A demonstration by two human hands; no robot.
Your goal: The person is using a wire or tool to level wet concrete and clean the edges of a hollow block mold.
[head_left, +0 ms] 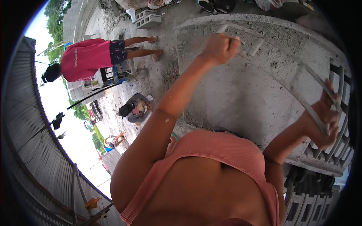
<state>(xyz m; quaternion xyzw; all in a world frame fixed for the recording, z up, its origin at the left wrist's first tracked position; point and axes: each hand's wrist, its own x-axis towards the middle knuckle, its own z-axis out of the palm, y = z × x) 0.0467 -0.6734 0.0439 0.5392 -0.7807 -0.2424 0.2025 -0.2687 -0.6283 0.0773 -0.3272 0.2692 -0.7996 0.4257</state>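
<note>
A grey, ladder-shaped frame, two long bars joined by crosspieces, slants across my front above a grey concrete surface. My left hand is closed in a fist around its end at the upper middle. At the right, my right hand has its fingers curled around the frame's other end. The concrete surface beneath has crumbs of grey material along its far part. What the frame is made of I cannot tell.
A slatted concrete piece lies at the right, with hollow blocks below it. More hollow blocks sit at the upper left. A person in a pink shirt stands left; another person crouches nearby. A corrugated metal sheet curves along the left.
</note>
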